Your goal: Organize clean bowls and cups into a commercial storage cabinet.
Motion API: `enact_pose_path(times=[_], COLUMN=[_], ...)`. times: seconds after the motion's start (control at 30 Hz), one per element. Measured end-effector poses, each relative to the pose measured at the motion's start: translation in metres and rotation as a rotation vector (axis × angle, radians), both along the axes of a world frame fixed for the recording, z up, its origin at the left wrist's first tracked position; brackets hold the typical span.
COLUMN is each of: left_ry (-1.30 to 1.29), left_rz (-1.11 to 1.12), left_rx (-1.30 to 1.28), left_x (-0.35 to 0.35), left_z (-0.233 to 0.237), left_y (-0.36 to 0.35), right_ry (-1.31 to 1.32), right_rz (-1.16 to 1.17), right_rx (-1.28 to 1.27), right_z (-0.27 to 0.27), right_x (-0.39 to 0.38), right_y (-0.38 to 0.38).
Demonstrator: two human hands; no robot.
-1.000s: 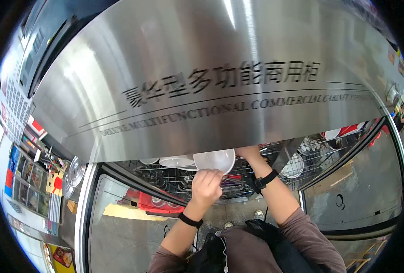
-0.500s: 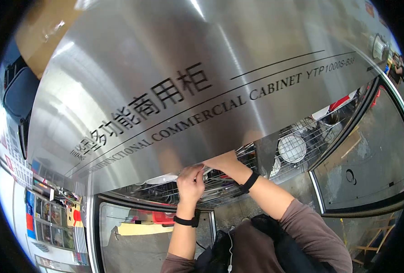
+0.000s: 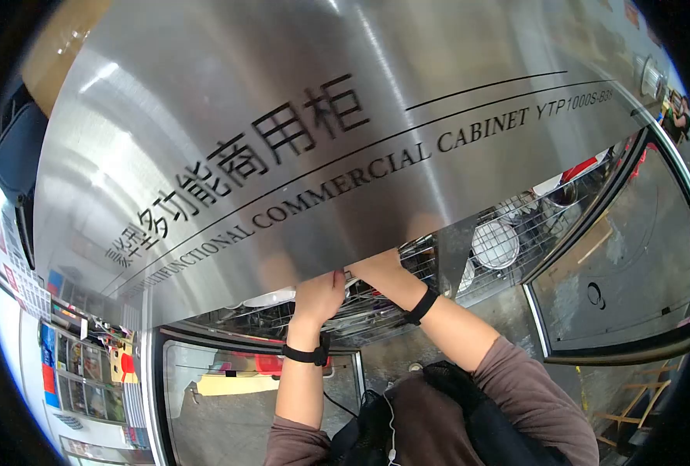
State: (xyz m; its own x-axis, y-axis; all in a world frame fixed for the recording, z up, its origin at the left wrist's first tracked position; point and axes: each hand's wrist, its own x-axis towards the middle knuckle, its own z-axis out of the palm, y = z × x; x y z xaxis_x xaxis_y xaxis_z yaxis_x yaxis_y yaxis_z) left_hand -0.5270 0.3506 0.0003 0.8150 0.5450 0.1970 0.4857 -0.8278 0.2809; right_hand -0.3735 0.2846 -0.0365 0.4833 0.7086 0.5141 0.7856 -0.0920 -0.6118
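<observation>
steel cabinet front [image 3: 454, 198], white dish [image 3: 272, 298] beside left grip [image 3: 319, 296]

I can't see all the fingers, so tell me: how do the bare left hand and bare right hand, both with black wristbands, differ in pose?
The left hand shows its thumb; the right hand shows no clear finger. The left hand's forearm stands nearly upright in the picture, while the right hand's slants up and leftward. Both hands partly disappear behind the lower edge of the brushed-steel panel, so whether either holds anything is hidden.
</observation>
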Motion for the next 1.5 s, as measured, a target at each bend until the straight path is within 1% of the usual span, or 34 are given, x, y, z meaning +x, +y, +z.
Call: enact_pose_path(times=[0.1, 0.2, 0.3, 0.33, 0.43, 0.47, 0.5, 0.57, 0.6, 0.63, 0.67, 0.7, 0.73, 0.77, 0.83, 0.87, 0.9, 0.97, 1.0, 1.1, 1.2, 1.3, 1.4, 1.5], left_ry=[0.028, -0.177, -0.249, -0.305, -0.503, -0.569, -0.649, -0.801, -0.878, -0.874, -0.868, -0.808, -0.698, -0.584, -0.428, -0.346, -0.3, -0.211, -0.191, -0.12, -0.104, -0.254, -0.401, -0.564], left_rz=[0.048, -0.005, -0.08, -0.121, -0.281, -0.295, -0.263, -0.186, -0.106, 0.038, 0.148, 0.269, 0.344, 0.412, 0.318, 0.271, 0.285, 0.302, 0.32, 0.354, 0.344, 0.384, 0.402, 0.429], left_rx=[0.019, 0.047, 0.022, 0.076, 0.158, 0.177, 0.234, 0.347, 0.446, 0.482, 0.47, 0.416, 0.418, 0.417, 0.375, 0.35, 0.318, 0.259, 0.229, 0.193, 0.181, 0.247, 0.298, 0.314], left_x=[-0.007, -0.025, -0.04, -0.044, -0.054, -0.062, -0.073, -0.101, -0.11, -0.122, -0.132, -0.141, -0.149, -0.158, -0.174, -0.181, -0.186, -0.189, -0.187, -0.184, -0.182, -0.181, -0.182, -0.187], left_z=[0.011, 0.012, 0.013, 0.007, 0.009, 0.011, 0.009, 0.004, 0.007, 0.013, 0.012, 0.011, 0.013, 0.014, 0.005, 0.0, -0.001, 0.002, 0.003, 0.005, 0.014, 0.015, 0.012, 0.016], left_y=[-0.013, -0.024, -0.034, -0.033, -0.037, -0.04, -0.037, -0.027, -0.016, -0.009, 0.005, 0.018, 0.03, 0.041, 0.068, 0.077, 0.081, 0.09, 0.094, 0.1, 0.098, 0.091, 0.088, 0.081], right_ry=[-0.146, -0.204, -0.121, -0.065, -0.012, -0.023, -0.084, -0.115, -0.063, -0.02, 0.024, 0.065, -0.049, -0.084, -0.147, -0.112, -0.078, -0.131, 0.02, 0.044, -0.037, -0.084, -0.03, -0.116], right_rz=[-0.04, -0.052, -0.089, -0.087, -0.12, -0.097, -0.093, -0.104, -0.077, -0.082, -0.088, -0.094, -0.076, -0.066, -0.05, -0.06, -0.071, -0.061, -0.074, -0.134, -0.073, -0.042, -0.045, -0.081], right_rx=[0.077, 0.048, -0.042, -0.065, -0.049, -0.07, -0.068, -0.071, -0.071, -0.085, -0.098, -0.106, -0.047, -0.008, 0.074, 0.023, -0.03, -0.027, -0.012, -0.143, -0.084, 0.033, 0.012, -0.009], right_z=[-0.004, 0.001, 0.006, 0.003, 0.007, -0.001, 0.001, 0.011, 0.002, 0.009, 0.018, 0.024, 0.017, 0.01, 0.004, 0.004, 0.005, -0.002, 0.003, 0.015, 0.007, 0.004, 0.008, 0.019], right_x=[0.0, 0.002, 0.001, 0.003, 0.001, 0.004, 0.006, 0.002, 0.005, 0.001, -0.004, -0.005, -0.002, 0.002, 0.007, 0.006, 0.004, 0.011, 0.007, -0.001, 0.005, 0.008, 0.005, 0.001], right_y=[0.002, -0.002, 0.001, 0.003, 0.003, 0.003, 0.002, -0.003, -0.003, -0.005, -0.01, -0.01, -0.007, -0.005, -0.003, -0.003, -0.003, -0.002, -0.003, -0.006, -0.004, -0.001, -0.001, -0.002])
